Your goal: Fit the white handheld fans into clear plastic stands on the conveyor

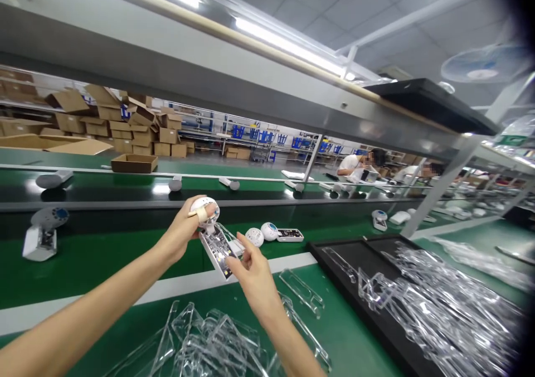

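A white device (217,249) with a round head and an open body showing its inner parts is held above the green bench. My left hand (184,229) is closed around its round head, with a pale band on one finger. My right hand (251,262) has its thumb and fingers at the lower body, pinching a clear plastic piece or the body's edge; which one is hard to tell. Just behind lie a similar white device (288,235) and a round white head (254,237). Clear plastic frames (217,341) are heaped nearer to me.
A black tray (355,288) piled with clear frames stands at the right. Another white device (40,243) lies at the left. A belt (200,193) carries more devices behind. A metal shelf beam (209,81) crosses above. A person (355,165) sits at the far right.
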`<act>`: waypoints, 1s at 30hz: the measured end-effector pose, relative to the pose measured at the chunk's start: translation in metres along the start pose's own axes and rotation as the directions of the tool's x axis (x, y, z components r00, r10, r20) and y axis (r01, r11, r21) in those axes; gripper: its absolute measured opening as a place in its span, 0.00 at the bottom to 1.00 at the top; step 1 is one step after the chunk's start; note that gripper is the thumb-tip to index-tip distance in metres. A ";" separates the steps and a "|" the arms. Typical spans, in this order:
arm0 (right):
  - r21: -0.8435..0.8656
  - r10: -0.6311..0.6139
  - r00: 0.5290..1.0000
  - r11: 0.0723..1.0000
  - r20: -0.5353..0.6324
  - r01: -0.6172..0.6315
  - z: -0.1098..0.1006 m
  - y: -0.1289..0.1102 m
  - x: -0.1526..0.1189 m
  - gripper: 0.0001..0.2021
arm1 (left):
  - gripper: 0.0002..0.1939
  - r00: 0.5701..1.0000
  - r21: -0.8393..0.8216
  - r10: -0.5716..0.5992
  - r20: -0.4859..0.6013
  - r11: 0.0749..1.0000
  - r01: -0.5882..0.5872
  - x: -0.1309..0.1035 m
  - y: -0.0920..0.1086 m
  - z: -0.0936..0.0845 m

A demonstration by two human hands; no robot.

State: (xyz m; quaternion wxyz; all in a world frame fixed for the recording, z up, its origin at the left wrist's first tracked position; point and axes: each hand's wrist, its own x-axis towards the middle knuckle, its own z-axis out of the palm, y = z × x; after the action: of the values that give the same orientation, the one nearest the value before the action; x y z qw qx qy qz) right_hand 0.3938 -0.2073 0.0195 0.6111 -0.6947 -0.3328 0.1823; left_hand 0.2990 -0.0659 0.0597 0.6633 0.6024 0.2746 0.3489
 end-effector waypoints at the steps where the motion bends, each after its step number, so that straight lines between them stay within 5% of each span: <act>1: -0.028 -0.021 0.999 0.999 -0.026 0.021 0.002 0.001 0.000 0.30 | 0.36 1.000 0.009 0.006 -0.018 1.000 -0.006 -0.003 0.002 0.001; 9: -0.385 -0.084 0.996 0.921 -0.027 0.067 0.010 0.000 -0.011 0.23 | 0.39 0.993 0.062 0.077 -0.088 0.995 -0.071 -0.015 -0.003 0.010; 14: -0.651 -0.284 0.959 0.724 0.022 0.229 0.011 0.011 -0.018 0.23 | 0.40 0.991 0.026 0.051 -0.124 0.998 -0.049 -0.016 -0.004 0.010; 22: -0.821 -0.463 0.879 0.454 0.115 0.347 0.010 0.025 -0.024 0.23 | 0.38 0.982 0.065 0.131 -0.135 0.990 -0.123 -0.016 -0.019 0.014; 26: -0.796 -0.490 0.865 0.479 0.110 0.372 0.009 0.030 -0.025 0.23 | 0.37 0.986 0.038 0.091 -0.142 0.996 -0.086 -0.021 -0.016 0.014; 30: -0.660 -0.432 0.898 0.650 0.087 0.377 0.008 0.044 -0.025 0.24 | 0.39 0.983 -0.012 0.081 -0.167 0.996 -0.084 -0.026 -0.007 0.015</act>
State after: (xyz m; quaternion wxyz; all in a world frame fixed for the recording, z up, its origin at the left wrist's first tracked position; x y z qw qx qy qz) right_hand 0.3810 -0.2201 -0.0287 0.3622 -0.7797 -0.4975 -0.1155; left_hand 0.2963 -0.0960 0.0530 0.6286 0.5757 0.3005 0.4279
